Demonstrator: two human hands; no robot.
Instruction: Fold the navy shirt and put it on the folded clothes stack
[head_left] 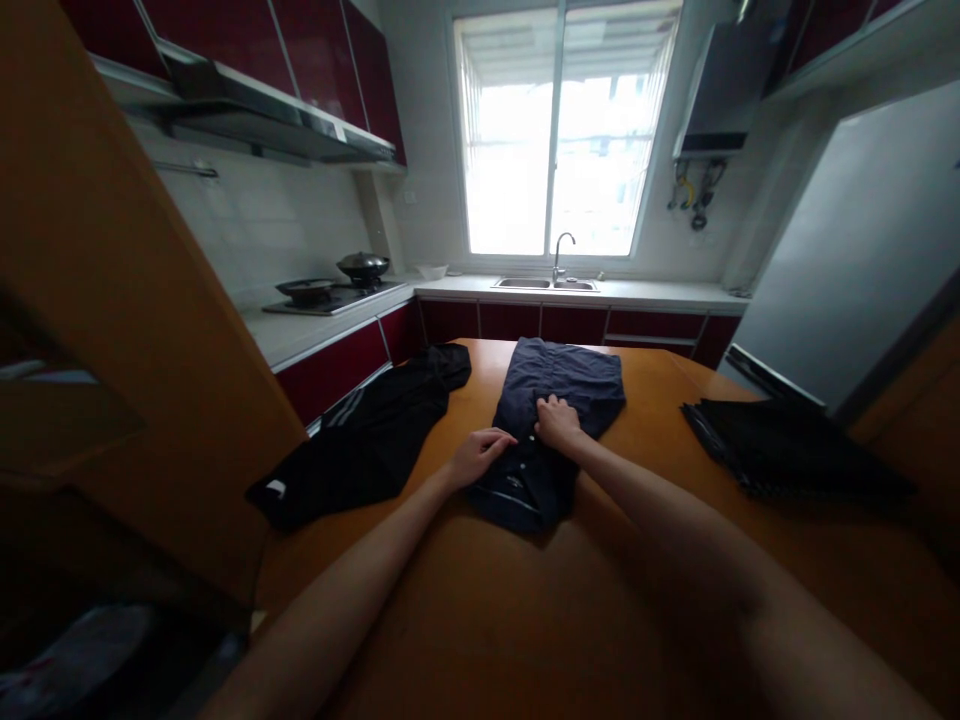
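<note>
A dark navy button-up shirt (pixel 561 368) lies front up on the wooden table, its collar end towards me and small white buttons down the front. My left hand (pixel 480 458) is at the shirt's left edge, fingers bent and pressed together on the fabric near the button line. On the upper front, my right hand (pixel 558 422) has its fingers curled closed on the cloth beside the buttons. The folds right under the fingertips are hidden.
The wooden table (pixel 450 600) also bears a black garment with pale stripes (pixel 375 440) at left and a stack of folded black cloth (pixel 795 445) at right. Beyond are a counter with a sink (pixel 525 284), a stove with pans (pixel 364 265) and a fridge (pixel 862 230).
</note>
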